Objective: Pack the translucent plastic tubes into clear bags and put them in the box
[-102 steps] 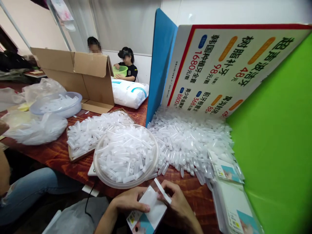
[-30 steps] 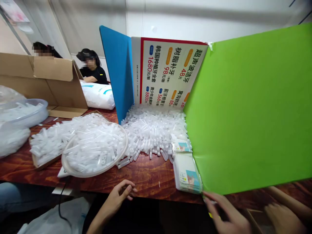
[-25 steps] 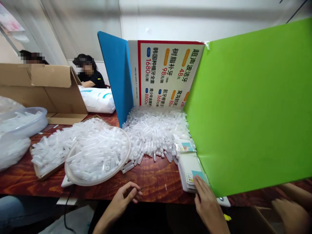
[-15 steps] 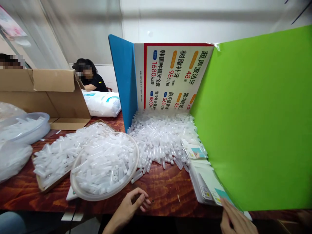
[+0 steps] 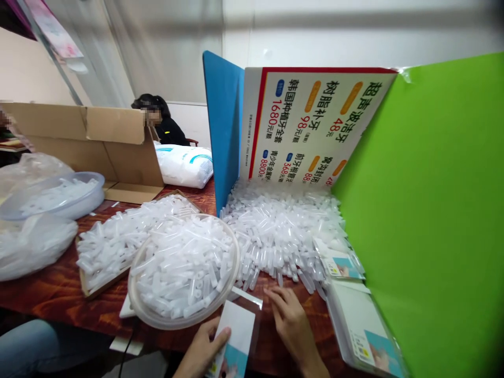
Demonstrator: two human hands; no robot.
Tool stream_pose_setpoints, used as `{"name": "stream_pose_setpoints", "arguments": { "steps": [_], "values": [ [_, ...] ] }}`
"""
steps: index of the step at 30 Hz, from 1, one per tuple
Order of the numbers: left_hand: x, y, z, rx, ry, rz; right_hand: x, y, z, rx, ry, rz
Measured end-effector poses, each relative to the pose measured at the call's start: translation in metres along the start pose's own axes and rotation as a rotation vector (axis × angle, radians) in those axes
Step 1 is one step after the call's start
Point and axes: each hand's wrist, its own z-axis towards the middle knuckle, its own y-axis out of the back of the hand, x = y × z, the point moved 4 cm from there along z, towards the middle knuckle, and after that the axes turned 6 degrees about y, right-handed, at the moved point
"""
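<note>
My left hand pinches a small clear packet with a white and blue card inside, thumb on its face, at the near edge of the wooden table. My right hand rests beside the packet with fingers stretched flat on the wood, just short of loose clear plastic tubes. A round tray heaped with the same tubes sits right behind the packet. A stack of more card packets lies to the right against the green board.
A blue panel and a printed sign wall in the tube pile. A cardboard tray of tubes, plastic bags, a bowl and an open carton stand left. A person sits beyond; someone's jeans-clad leg is at lower left.
My right hand took a card packet from the stack by the green board and brought it left; my left hand now grips it. The view swung left.
</note>
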Motion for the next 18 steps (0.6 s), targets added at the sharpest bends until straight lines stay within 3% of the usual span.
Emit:
{"name": "stream_pose_setpoints", "arguments": {
  "steps": [4,9,11,15,18],
  "values": [
    [-0.001,0.013,-0.013,-0.021,0.041,-0.151,-0.024,-0.036,0.037,0.248,0.035,-0.109],
    [-0.015,0.001,-0.02,0.043,0.039,-0.254,-0.027,-0.048,0.039,0.259,0.034,0.008],
    [-0.019,-0.007,-0.02,0.095,0.039,-0.278,-0.033,-0.041,0.028,0.159,-0.142,0.267],
    [-0.021,-0.025,-0.015,0.185,0.081,-0.252,-0.034,-0.037,-0.005,-0.021,-0.654,1.038],
    [-0.018,-0.037,-0.011,0.27,0.121,-0.195,-0.018,-0.038,-0.025,-0.013,-0.8,1.267]
  ]
}}
